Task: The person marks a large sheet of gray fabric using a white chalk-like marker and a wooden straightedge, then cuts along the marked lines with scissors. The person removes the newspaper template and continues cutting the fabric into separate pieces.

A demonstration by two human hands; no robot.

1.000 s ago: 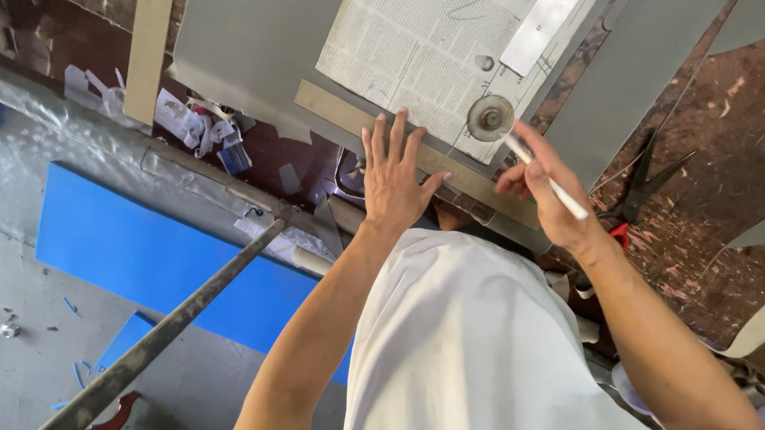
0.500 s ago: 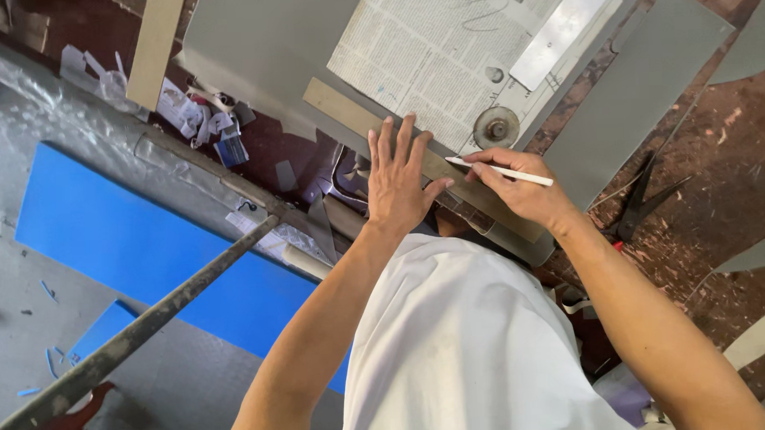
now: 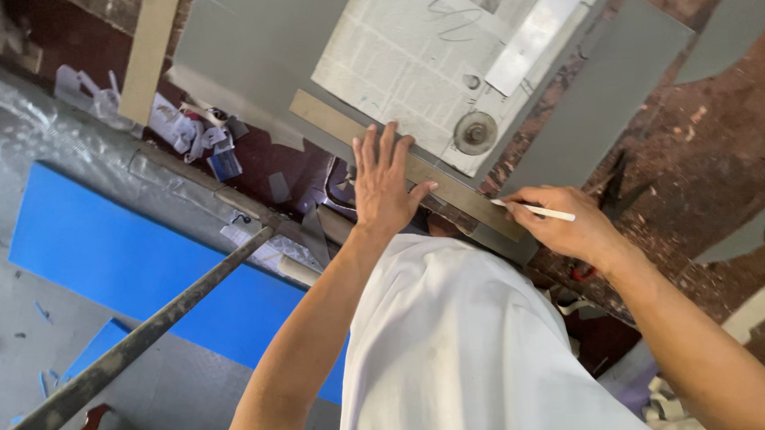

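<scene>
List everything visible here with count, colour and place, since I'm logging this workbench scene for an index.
Straightedge strip: one, tan, lying diagonally on the grey sheet, under the left hand.
Grey sheet: one large, grey, top centre.
Newspaper: one sheet, white with print, on the grey sheet.
Round disc: one, metallic grey, on the newspaper's lower edge.
Grey strips: several, grey, on the brown surface at right.
Blue panel: one large, blue, lower left.
Metal rod: one, rusty grey, crossing the lower left diagonally.
Wooden batten: one, tan, top left.
White marker stick: one, white, in the right hand.
Left hand: flat on the straightedge.
Right hand: holding the marker at the strip's end.
</scene>
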